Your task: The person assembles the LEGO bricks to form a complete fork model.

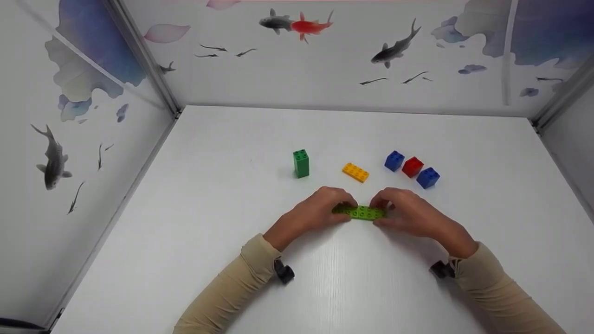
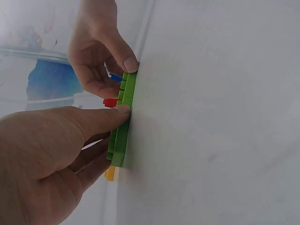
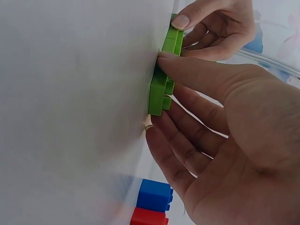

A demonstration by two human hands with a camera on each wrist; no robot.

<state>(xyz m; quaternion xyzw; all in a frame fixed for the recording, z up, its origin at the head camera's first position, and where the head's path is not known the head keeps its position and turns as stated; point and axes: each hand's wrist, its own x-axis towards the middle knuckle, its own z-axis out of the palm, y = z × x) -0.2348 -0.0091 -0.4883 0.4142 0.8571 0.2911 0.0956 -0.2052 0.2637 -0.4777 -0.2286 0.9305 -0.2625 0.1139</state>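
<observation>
A long strip of light green flat building bricks (image 1: 364, 213) lies on the white table with its studs up. A thin seam crosses the strip, seen in both wrist views. My left hand (image 1: 320, 207) pinches the left part, thumb on the near side and fingers on the far side. At the right end, my right hand (image 1: 408, 212) pinches the strip the same way. The left wrist view shows the left thumb against the near side of the strip (image 2: 123, 136). My fingers hide some of the studs.
Beyond the hands stand a tall dark green brick (image 1: 301, 164), a flat yellow brick (image 1: 356, 172), a blue brick (image 1: 394, 161), a red brick (image 1: 412, 167) and another blue brick (image 1: 428, 177). Fish-patterned walls enclose the table's back and sides.
</observation>
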